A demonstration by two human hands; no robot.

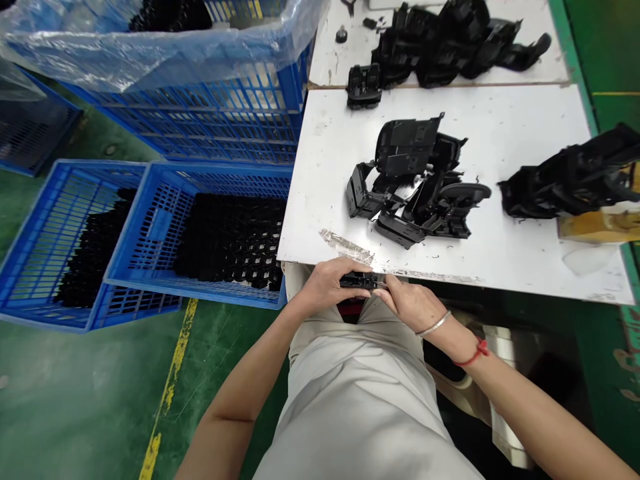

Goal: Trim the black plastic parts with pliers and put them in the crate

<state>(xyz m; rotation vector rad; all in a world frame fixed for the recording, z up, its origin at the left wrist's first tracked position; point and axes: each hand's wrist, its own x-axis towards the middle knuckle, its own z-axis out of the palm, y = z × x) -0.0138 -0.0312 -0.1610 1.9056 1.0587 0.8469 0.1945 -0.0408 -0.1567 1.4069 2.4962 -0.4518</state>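
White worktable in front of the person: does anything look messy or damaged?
Small dark scraps litter the white worktable, and a patchy, brownish strip near its front edge looks worn. The black plastic parts lie in a jumbled heap; I can't tell if any are broken.

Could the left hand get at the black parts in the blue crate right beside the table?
Probably, once freed: the crate is open-topped, close by, and nothing visible covers the black parts, but the left hand has its grip on a small black piece.
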